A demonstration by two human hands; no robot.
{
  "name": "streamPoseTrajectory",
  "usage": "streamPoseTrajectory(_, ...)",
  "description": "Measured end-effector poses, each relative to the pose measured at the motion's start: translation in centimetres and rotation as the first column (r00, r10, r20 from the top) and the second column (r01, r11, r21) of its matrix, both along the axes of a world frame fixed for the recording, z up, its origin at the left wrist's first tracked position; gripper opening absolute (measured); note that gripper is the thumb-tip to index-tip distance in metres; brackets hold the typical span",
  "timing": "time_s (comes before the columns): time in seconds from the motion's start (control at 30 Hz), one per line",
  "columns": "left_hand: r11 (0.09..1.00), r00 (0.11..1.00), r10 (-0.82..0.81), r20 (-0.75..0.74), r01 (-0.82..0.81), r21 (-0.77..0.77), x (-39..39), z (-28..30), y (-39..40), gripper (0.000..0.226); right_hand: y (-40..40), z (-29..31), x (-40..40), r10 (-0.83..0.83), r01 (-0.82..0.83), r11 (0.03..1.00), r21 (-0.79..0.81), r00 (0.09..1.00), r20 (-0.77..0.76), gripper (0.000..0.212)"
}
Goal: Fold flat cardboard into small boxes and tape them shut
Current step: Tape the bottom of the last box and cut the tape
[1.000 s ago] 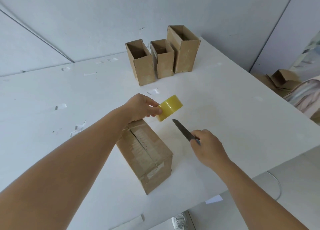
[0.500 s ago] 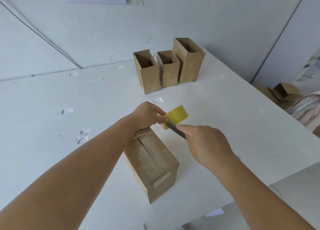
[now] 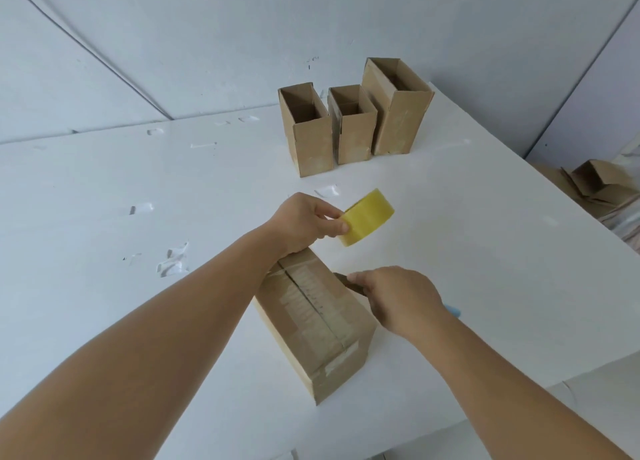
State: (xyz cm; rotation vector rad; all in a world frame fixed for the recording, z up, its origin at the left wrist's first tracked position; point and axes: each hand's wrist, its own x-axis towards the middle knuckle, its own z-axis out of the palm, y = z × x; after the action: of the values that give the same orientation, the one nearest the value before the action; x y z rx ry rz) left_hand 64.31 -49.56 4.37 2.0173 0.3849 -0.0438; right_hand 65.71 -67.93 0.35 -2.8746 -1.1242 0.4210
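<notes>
The left hand (image 3: 304,222) reaches forward from the lower left on an outstretched forearm, held above the far end of the taped box (image 3: 313,324), its fingers and thumb pinching the near rim of the yellow tape roll (image 3: 367,222). The roll hangs clear of the white table (image 3: 485,251), tilted so that its flat face looks up and toward the right, its outer band facing the person. The right hand (image 3: 398,302) comes in from the lower right, knuckles up, just beside the box's right upper edge; its fingers are curled round a knife (image 3: 348,283), of which only a short dark stretch shows ahead of the fingertips, pointing left and away and lying against the box's right top edge. A bit of blue shows behind the wrist. The taped box lies on its side near the table's front edge, its long axis running from the near right to the far left, clear tape along the top seam and over the near end. Three open boxes (image 3: 353,127) stand upright in a row at the far side, touching, mouths up. Scraps of tape (image 3: 173,263) lie on the table to the left.
</notes>
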Motion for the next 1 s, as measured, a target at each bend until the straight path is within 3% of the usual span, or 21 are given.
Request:
streamPoseTrajectory(0.27, 0.999, 1.0, -0.022, -0.017, 0.021, -0.026, 0.3, -0.3, 0.0, 0.008, -0.4, -6.2, 1.5, -0.049, 0.051, 0.998, 0.031, 0.997, -0.058, 0.055)
streamPoseTrajectory(0.33, 0.998, 1.0, -0.023, -0.014, 0.022, -0.051, 0.2, -0.3, 0.1, 0.008, -0.1, -5.7, 1.7, -0.105, 0.119, 0.975, 0.19, 0.991, -0.085, 0.046)
streamPoseTrajectory(0.37, 0.998, 1.0, -0.024, -0.014, 0.023, -0.06, 0.2, -0.3, 0.0, 0.008, 0.1, -4.9, 1.6, -0.164, 0.217, 0.92, 0.326, 0.969, -0.182, 0.04)
streamPoseTrajectory(0.43, 0.997, 1.0, -0.019, -0.017, 0.018, -0.072, 0.1, -0.2, 0.0, 0.008, 0.7, -2.7, 1.0, -0.211, 0.464, 0.723, 0.512, 0.854, -0.475, 0.035)
streamPoseTrajectory(0.5, 0.997, 1.0, -0.012, -0.024, 0.01, -0.074, 0.1, -0.1, -0.1, 0.009, 1.4, -0.4, 0.4, -0.148, 0.62, 0.58, 0.529, 0.719, -0.679, 0.038)
streamPoseTrajectory(0.7, 0.992, 0.999, 0.01, -0.042, -0.015, -0.124, -0.1, 0.1, -0.1, 0.016, 3.6, 1.0, -0.1, -0.038, 0.823, 0.422, 0.381, 0.436, -0.899, 0.028)
streamPoseTrajectory(0.8, 0.987, 0.999, 0.022, -0.027, -0.026, -0.161, -0.2, 0.1, -0.1, 0.012, 4.2, 1.3, -0.4, 0.06, 0.916, 0.316, 0.246, 0.239, -0.969, 0.016)
streamPoseTrajectory(0.87, 0.983, 0.999, 0.035, -0.015, -0.037, -0.178, -0.4, 0.1, -0.1, 0.009, 4.3, 1.5, -0.6, 0.076, 0.929, 0.299, 0.218, 0.204, -0.976, 0.013)
streamPoseTrajectory(1.0, 0.979, 0.997, 0.074, 0.024, -0.068, -0.19, -1.1, 0.2, -0.1, 0.005, 4.7, 1.8, -1.0, 0.04, 0.912, 0.306, 0.273, 0.275, -0.961, 0.01)
